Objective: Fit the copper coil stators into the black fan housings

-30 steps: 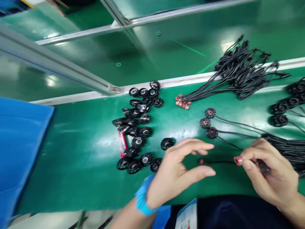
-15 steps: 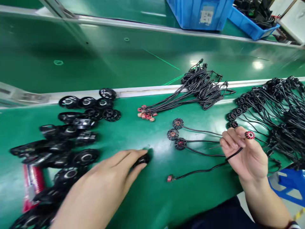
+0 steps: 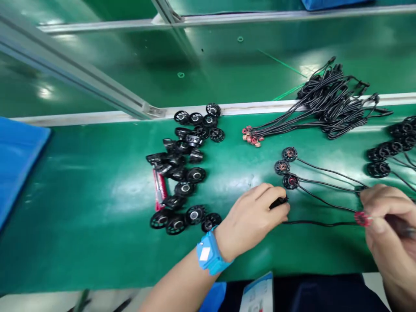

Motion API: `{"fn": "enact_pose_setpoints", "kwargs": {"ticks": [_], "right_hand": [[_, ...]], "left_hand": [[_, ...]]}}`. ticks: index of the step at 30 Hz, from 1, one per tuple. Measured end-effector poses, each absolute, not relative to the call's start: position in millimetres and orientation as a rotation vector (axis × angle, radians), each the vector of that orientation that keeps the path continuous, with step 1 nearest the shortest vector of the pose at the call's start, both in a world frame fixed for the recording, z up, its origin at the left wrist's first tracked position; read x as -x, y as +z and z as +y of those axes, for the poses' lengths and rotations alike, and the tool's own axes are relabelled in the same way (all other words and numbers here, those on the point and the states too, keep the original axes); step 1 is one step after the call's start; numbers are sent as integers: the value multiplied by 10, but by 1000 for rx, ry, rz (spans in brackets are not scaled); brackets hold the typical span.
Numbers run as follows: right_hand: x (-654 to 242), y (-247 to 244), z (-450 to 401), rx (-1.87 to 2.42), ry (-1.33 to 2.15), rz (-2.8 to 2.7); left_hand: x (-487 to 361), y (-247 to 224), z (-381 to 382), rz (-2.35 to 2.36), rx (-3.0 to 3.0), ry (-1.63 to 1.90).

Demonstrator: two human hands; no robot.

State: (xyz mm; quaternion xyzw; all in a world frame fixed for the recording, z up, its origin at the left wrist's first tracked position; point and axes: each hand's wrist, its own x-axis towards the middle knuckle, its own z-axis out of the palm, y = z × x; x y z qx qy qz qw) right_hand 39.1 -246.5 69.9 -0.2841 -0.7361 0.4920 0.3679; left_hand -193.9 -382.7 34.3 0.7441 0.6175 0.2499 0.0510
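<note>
My left hand [image 3: 251, 216], with a blue band at the wrist, pinches a small black part [image 3: 278, 202] over the green table. At the right, my right hand [image 3: 390, 216] is closed on a red-toothed core [image 3: 362, 219] held at the fingertips. A black cable [image 3: 321, 223] runs between the two hands. Just above my left hand lie three black wheels with copper or red centres, such as this wheel [image 3: 289, 154], each with a cable leading right. Left of my left hand, several black wheels [image 3: 196, 174] form a loose group.
A cable bundle [image 3: 338, 99] with red ends [image 3: 251, 136] lies by the white rear edge [image 3: 260, 108]. More wired wheels [image 3: 378, 169] sit at the right. A red-and-clear packet [image 3: 160, 188] is partly under the wheels. A metal post [image 3: 81, 69] stands at left.
The view has shifted left, so the table contents appear further right. My right hand has turned over and come nearer my left hand with the red core, which is now lower.
</note>
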Motion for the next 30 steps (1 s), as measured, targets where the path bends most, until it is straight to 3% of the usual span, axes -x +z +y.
{"fn": "enact_pose_setpoints", "kwargs": {"ticks": [3,8,30], "right_hand": [[-365,764,-2529,521,819,-2380],[-187,786,-2548,426,497,-2577],[-33,609,-2460,101,55,-2906]], "left_hand": [[2023,412,-3886,1838,-2011,849],[2185,422,-3888,1796,-1814,788],[1831,263,-3739,1577,-1520,988]]}}
